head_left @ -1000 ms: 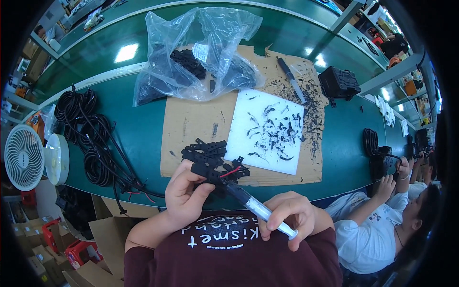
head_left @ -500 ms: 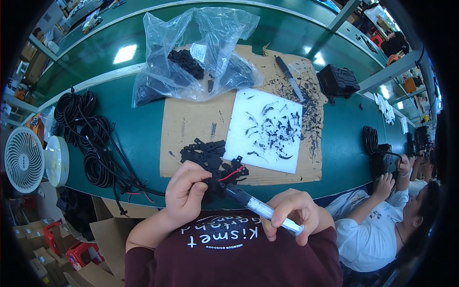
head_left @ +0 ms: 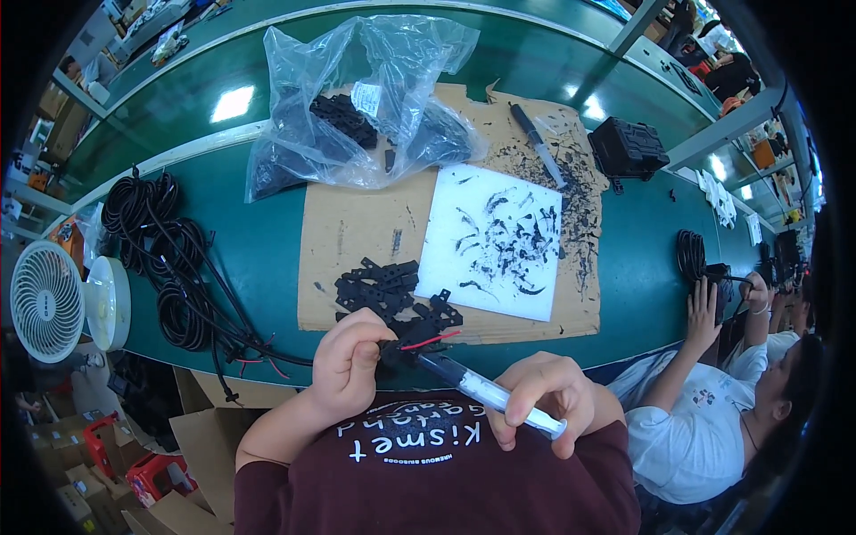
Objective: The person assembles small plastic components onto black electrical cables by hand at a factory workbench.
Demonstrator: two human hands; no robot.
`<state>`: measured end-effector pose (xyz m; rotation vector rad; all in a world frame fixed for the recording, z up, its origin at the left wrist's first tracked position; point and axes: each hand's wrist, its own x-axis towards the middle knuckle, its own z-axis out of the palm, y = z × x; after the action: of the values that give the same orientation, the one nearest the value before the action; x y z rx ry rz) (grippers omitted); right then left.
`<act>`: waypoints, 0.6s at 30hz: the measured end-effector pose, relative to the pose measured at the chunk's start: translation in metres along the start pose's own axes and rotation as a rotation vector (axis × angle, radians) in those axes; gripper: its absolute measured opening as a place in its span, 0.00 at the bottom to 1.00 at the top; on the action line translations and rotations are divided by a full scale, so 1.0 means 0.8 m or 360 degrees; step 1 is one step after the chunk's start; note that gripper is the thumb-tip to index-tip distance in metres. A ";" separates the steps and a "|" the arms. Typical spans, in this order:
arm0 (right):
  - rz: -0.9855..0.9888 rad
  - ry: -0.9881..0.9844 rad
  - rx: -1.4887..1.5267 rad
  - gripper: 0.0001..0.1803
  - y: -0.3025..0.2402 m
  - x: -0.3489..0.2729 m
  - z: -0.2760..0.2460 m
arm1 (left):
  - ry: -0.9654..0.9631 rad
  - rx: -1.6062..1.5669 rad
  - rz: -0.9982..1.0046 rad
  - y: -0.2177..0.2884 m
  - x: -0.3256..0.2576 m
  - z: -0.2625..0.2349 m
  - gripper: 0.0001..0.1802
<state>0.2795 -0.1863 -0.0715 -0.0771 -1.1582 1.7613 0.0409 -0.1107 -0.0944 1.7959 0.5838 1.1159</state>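
Left hand (head_left: 349,361) pinching black part (head_left: 409,340) — right hand (head_left: 555,397) gripping syringe (head_left: 474,385) at part's four o'clock — white sheet (head_left: 448,257) lying at one o'clock.

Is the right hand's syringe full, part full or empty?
Part full, it appears: the syringe looks dark toward its tip and white toward the right hand; exact level unclear.

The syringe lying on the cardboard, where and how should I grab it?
Probably by the middle of the syringe, coming from above, pinching across its length: it's slim and lies slanted on the cardboard, its near end beside black smears.
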 end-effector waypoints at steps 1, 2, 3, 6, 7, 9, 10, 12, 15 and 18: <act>-0.0003 0.0002 -0.0002 0.31 0.000 0.000 0.000 | 0.0002 -0.0009 0.0013 0.000 0.001 0.001 0.11; -0.0002 0.0012 0.0001 0.31 0.000 -0.001 0.001 | 0.0003 -0.0019 0.0027 0.000 0.002 0.002 0.12; -0.0002 0.0022 0.0004 0.31 0.000 -0.001 0.001 | -0.0001 -0.0021 0.0029 0.000 0.002 0.002 0.12; -0.0021 0.0063 -0.0235 0.30 -0.012 -0.003 -0.005 | -0.0006 -0.0009 0.0018 0.001 0.001 0.000 0.10; 0.0069 0.0118 -0.0560 0.28 -0.022 -0.004 -0.010 | 0.0033 -0.0035 -0.0083 0.001 -0.003 -0.001 0.08; 0.0494 0.0224 -0.1461 0.27 -0.042 0.001 -0.012 | 0.0078 -0.0058 -0.0177 0.000 -0.006 -0.003 0.07; 0.0581 0.0380 -0.1749 0.26 -0.034 0.006 -0.010 | 0.0094 -0.0194 -0.0260 -0.001 -0.006 -0.004 0.05; 0.0786 0.0465 -0.2030 0.26 -0.019 0.006 -0.018 | 0.0144 -0.0304 -0.0334 -0.002 -0.009 -0.005 0.05; 0.0841 0.0562 -0.2418 0.29 -0.003 0.009 -0.023 | 0.0207 -0.0484 -0.0307 0.000 -0.002 0.002 0.06; 0.0494 0.0589 -0.2894 0.28 0.010 0.025 -0.017 | 0.0255 -0.0498 -0.0327 -0.003 0.002 0.005 0.06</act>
<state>0.2703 -0.1628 -0.0761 -1.5918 -2.0907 0.3158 0.0449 -0.1104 -0.0964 1.3570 0.6342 1.1454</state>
